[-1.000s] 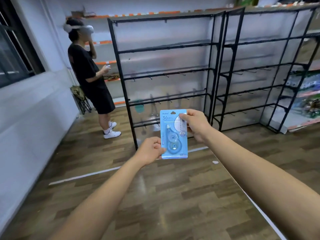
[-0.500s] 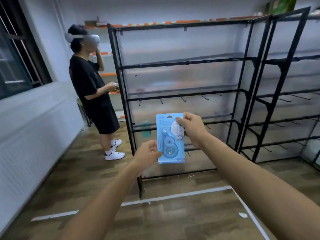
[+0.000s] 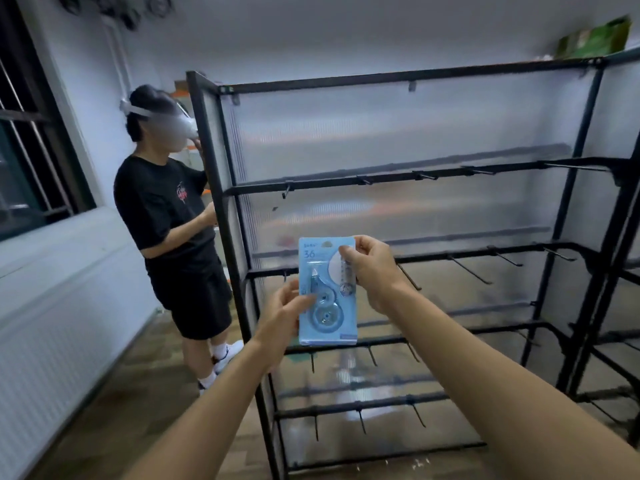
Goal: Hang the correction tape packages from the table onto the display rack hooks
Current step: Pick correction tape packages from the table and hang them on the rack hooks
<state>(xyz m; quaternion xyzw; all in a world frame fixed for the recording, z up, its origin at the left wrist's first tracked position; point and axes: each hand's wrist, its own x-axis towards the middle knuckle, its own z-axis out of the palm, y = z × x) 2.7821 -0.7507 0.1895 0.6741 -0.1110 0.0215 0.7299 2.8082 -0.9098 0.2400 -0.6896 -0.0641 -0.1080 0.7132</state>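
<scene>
Both hands pinch a blue correction tape package (image 3: 327,292) upright before the black display rack (image 3: 408,74); left hand (image 3: 282,315) at its lower edge, right hand (image 3: 372,271) near its top.

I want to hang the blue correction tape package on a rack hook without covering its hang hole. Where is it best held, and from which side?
Hold the correction tape package by its flat side edges below the top, as now: left hand pinching the lower left edge, right hand the upper right. The hang hole sits at top centre, so that strip should probably stay free for a hook.
</scene>
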